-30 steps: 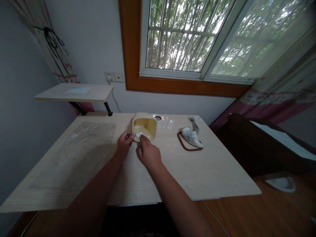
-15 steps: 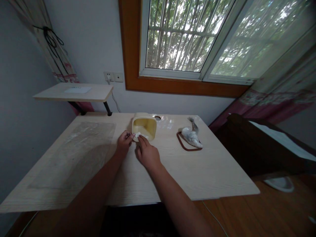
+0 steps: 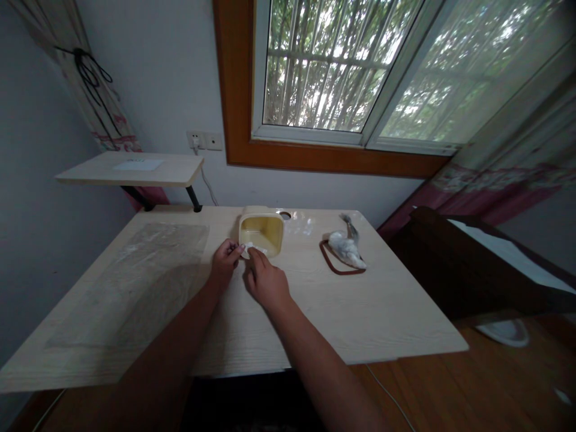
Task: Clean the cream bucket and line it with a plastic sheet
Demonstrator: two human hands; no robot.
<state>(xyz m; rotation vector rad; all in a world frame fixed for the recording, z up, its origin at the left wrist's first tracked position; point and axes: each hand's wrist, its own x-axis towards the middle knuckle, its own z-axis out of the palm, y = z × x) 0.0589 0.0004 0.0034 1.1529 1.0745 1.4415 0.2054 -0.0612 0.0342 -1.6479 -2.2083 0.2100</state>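
L hand (image 3: 226,261) grip pinched on white bit (image 3: 258,246) at near rim of yellow container (image 3: 263,225), twd back of tabletop (image 3: 360,318). R hand (image 3: 270,282) has fingertips at same bit; can't tell if grip's tog. or apart.

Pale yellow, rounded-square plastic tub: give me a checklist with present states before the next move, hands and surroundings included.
1. Pale yellow, rounded-square plastic tub on the light wood-grain table: ok.
2. Bare left hand at the tub's near-left rim: ok.
3. Bare right hand reaching the small white piece by the near rim: ok.
4. White piece firmly gripped: cannot tell, too small.
5. Clear plastic bag with whitish contents and reddish-brown angular loop away from both hands: ok.
6. Flat clear plastic sheet untouched by the left forearm: cannot tell, they overlap in view.
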